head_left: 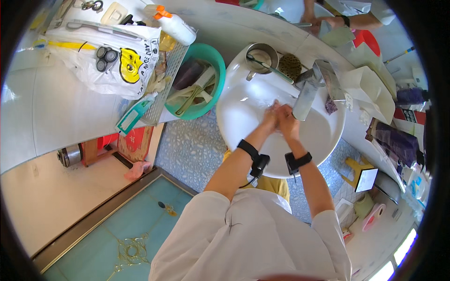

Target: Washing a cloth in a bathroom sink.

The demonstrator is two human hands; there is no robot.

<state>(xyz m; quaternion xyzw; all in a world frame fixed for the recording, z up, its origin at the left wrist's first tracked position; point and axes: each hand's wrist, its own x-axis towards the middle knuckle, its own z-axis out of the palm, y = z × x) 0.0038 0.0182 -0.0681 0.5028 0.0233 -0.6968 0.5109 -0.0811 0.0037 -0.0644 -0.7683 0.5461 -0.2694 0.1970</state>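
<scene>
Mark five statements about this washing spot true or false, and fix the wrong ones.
1. The left hand and right hand are close together over the white sink. True.
2. The round basin left of the sink is red. False: that basin is green.
3. A toothbrush lies across the metal mug. True.
4. Only one wrist wears a black band. False: both wrists do.
5. The person's sleeves cover both forearms. False: both forearms are bare below the short sleeves.
</scene>
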